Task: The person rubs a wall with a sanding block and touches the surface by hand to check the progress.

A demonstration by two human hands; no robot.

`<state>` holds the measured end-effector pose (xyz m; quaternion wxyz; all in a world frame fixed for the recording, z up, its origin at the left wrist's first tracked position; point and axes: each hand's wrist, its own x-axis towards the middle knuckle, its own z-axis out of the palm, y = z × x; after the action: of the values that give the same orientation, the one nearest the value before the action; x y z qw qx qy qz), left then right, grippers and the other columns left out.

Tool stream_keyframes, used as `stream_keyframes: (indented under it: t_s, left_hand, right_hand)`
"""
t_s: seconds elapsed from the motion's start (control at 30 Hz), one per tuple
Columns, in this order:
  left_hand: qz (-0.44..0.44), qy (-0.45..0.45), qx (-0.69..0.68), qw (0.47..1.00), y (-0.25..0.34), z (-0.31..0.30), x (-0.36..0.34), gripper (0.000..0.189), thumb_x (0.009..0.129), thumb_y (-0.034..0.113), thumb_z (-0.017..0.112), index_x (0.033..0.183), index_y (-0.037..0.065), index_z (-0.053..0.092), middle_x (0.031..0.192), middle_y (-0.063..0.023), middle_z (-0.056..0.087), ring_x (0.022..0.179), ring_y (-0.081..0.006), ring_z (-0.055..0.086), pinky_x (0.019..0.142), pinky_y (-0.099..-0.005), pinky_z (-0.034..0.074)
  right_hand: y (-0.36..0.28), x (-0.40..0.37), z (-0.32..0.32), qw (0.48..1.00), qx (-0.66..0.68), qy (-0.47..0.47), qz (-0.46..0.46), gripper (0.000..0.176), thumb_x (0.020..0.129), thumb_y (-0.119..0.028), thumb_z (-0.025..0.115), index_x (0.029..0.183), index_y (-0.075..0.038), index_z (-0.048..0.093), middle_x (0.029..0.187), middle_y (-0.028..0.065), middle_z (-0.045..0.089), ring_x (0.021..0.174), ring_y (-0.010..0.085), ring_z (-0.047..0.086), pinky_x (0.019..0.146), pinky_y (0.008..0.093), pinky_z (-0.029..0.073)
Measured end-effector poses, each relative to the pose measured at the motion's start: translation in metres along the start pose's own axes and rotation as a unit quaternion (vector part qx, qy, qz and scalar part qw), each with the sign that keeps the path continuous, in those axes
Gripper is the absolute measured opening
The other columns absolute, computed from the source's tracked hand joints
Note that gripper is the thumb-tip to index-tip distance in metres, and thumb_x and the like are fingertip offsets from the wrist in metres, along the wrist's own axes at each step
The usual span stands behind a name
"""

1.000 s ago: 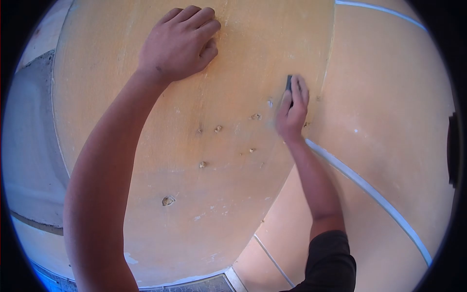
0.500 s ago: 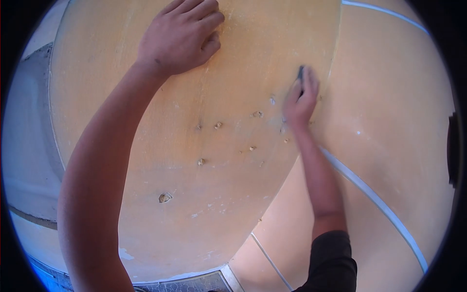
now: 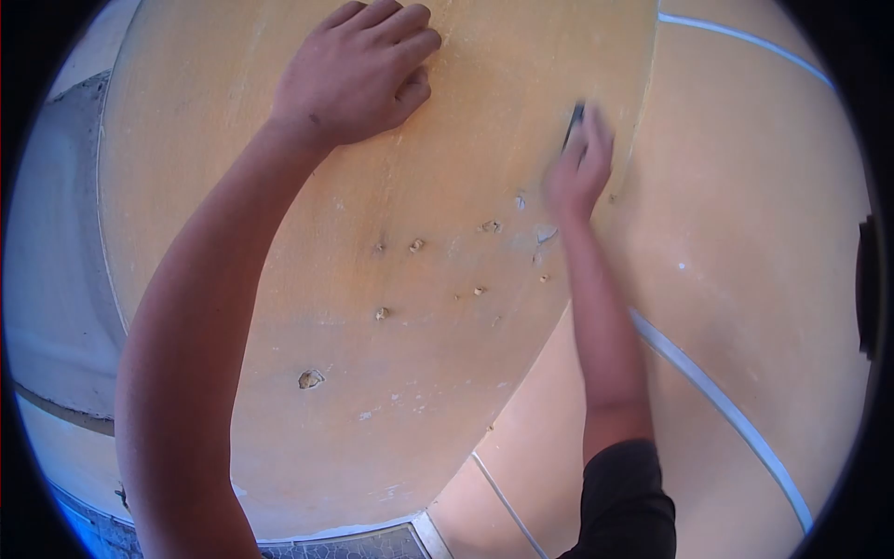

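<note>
Against the upper part of the yellow-orange wall (image 3: 372,456) rests my left hand (image 3: 358,74), its fingers curled and their tips partly hidden; whether anything is under them cannot be seen. Nearer the wall's right edge, my right hand (image 3: 579,168) is closed around a thin dark object (image 3: 574,126), blurred by motion. The object lies close along the wall. Below the hands the surface has several small holes and chips, among them a larger hole (image 3: 311,379) and a pale chipped patch (image 3: 547,234) just under my right wrist.
A grey panel or wall section (image 3: 56,252) stands at the far left. On the right, a peach-coloured wall (image 3: 736,186) carries a pale curved strip (image 3: 726,405). A grey patterned surface (image 3: 372,544) shows at the bottom edge.
My right hand and the dark object have moved slightly upward, uncovering the pale chipped patch. My left hand appears a little further right and lower, as the whole view has shifted slightly.
</note>
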<state>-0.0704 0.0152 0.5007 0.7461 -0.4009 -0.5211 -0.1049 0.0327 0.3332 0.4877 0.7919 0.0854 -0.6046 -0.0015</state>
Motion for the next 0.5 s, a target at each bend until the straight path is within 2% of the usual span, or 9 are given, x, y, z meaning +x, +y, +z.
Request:
stream_keyframes:
  t_s: [0.07, 0.13, 0.17, 0.23, 0.27, 0.33, 0.37, 0.43, 0.5]
  left_hand:
    - [0.001, -0.011, -0.006, 1.000, 0.002, 0.000, 0.002, 0.033, 0.090, 0.027, 0.067, 0.114, 0.005, 0.070, 0.124, -0.0105, 0.066, 0.120, -0.0261, 0.061, 0.105, -0.0419, 0.047]
    - [-0.006, -0.018, -0.016, 1.000, 0.002, -0.001, 0.000, 0.033, 0.091, 0.027, 0.066, 0.116, 0.005, 0.070, 0.125, -0.0108, 0.066, 0.121, -0.0263, 0.060, 0.105, -0.0423, 0.046]
    - [-0.005, -0.021, -0.019, 1.000, 0.003, 0.001, 0.000, 0.033, 0.091, 0.027, 0.066, 0.116, 0.005, 0.070, 0.125, -0.0108, 0.066, 0.121, -0.0263, 0.060, 0.105, -0.0423, 0.046]
    - [0.004, 0.001, -0.020, 1.000, 0.001, 0.002, -0.003, 0.031, 0.089, 0.025, 0.066, 0.114, 0.006, 0.069, 0.122, -0.0098, 0.066, 0.118, -0.0259, 0.061, 0.103, -0.0422, 0.047]
    - [0.001, 0.003, -0.018, 1.000, 0.000, 0.000, -0.003, 0.031, 0.089, 0.025, 0.066, 0.114, 0.006, 0.069, 0.122, -0.0098, 0.066, 0.118, -0.0259, 0.061, 0.103, -0.0422, 0.047]
    - [-0.030, -0.095, -0.013, 0.995, 0.003, -0.003, -0.004, 0.045, 0.095, 0.032, 0.060, 0.132, 0.008, 0.066, 0.142, -0.0120, 0.060, 0.135, -0.0276, 0.054, 0.116, -0.0446, 0.041]
    - [-0.035, -0.092, -0.008, 0.995, 0.006, -0.001, -0.007, 0.045, 0.095, 0.032, 0.060, 0.132, 0.008, 0.066, 0.142, -0.0120, 0.060, 0.135, -0.0276, 0.054, 0.116, -0.0446, 0.041]
    - [-0.034, 0.033, -0.010, 0.999, 0.009, 0.005, -0.009, 0.027, 0.090, 0.021, 0.065, 0.113, 0.009, 0.066, 0.126, -0.0021, 0.064, 0.120, -0.0225, 0.061, 0.104, -0.0400, 0.049]
    - [-0.041, 0.021, -0.019, 0.999, 0.010, 0.008, -0.009, 0.029, 0.090, 0.022, 0.065, 0.115, 0.009, 0.066, 0.126, -0.0027, 0.063, 0.120, -0.0227, 0.061, 0.105, -0.0404, 0.049]
  right_hand:
    - [0.013, 0.077, 0.024, 0.997, -0.066, 0.026, -0.040, 0.036, 0.108, -0.014, 0.053, 0.137, 0.003, 0.064, 0.143, 0.0186, 0.061, 0.130, 0.0346, 0.061, 0.113, 0.0409, 0.046]
    - [0.002, 0.113, 0.041, 0.994, -0.092, 0.042, 0.034, 0.035, 0.106, -0.015, 0.055, 0.135, 0.001, 0.066, 0.141, 0.0175, 0.063, 0.130, 0.0351, 0.061, 0.112, 0.0406, 0.046]
    - [0.002, 0.102, 0.039, 0.994, -0.094, 0.041, 0.038, 0.035, 0.106, -0.015, 0.055, 0.135, 0.001, 0.066, 0.141, 0.0175, 0.063, 0.130, 0.0351, 0.061, 0.112, 0.0406, 0.046]
    - [-0.007, 0.063, 0.023, 0.998, -0.033, 0.012, -0.056, 0.035, 0.106, -0.014, 0.053, 0.134, 0.003, 0.066, 0.139, 0.0179, 0.064, 0.130, 0.0343, 0.061, 0.113, 0.0408, 0.045]
    - [-0.013, 0.027, 0.012, 0.998, -0.018, 0.004, -0.066, 0.036, 0.105, -0.012, 0.054, 0.135, 0.003, 0.066, 0.138, 0.0191, 0.064, 0.130, 0.0360, 0.060, 0.112, 0.0421, 0.046]
    - [-0.016, -0.013, -0.004, 0.996, 0.001, -0.012, -0.084, 0.036, 0.103, -0.009, 0.054, 0.135, 0.003, 0.066, 0.137, 0.0203, 0.064, 0.130, 0.0378, 0.060, 0.111, 0.0433, 0.047]
    - [-0.012, -0.014, -0.010, 0.995, -0.008, -0.029, -0.093, 0.037, 0.103, -0.009, 0.055, 0.136, 0.003, 0.066, 0.137, 0.0201, 0.064, 0.129, 0.0377, 0.059, 0.111, 0.0434, 0.047]
    - [-0.001, 0.011, -0.009, 0.994, -0.011, -0.033, -0.104, 0.037, 0.103, -0.009, 0.055, 0.137, 0.002, 0.065, 0.137, 0.0199, 0.064, 0.129, 0.0376, 0.059, 0.111, 0.0435, 0.047]
    - [0.012, 0.071, 0.013, 0.996, -0.047, 0.000, -0.072, 0.036, 0.102, -0.010, 0.056, 0.135, 0.002, 0.065, 0.135, 0.0201, 0.064, 0.127, 0.0373, 0.060, 0.110, 0.0438, 0.047]
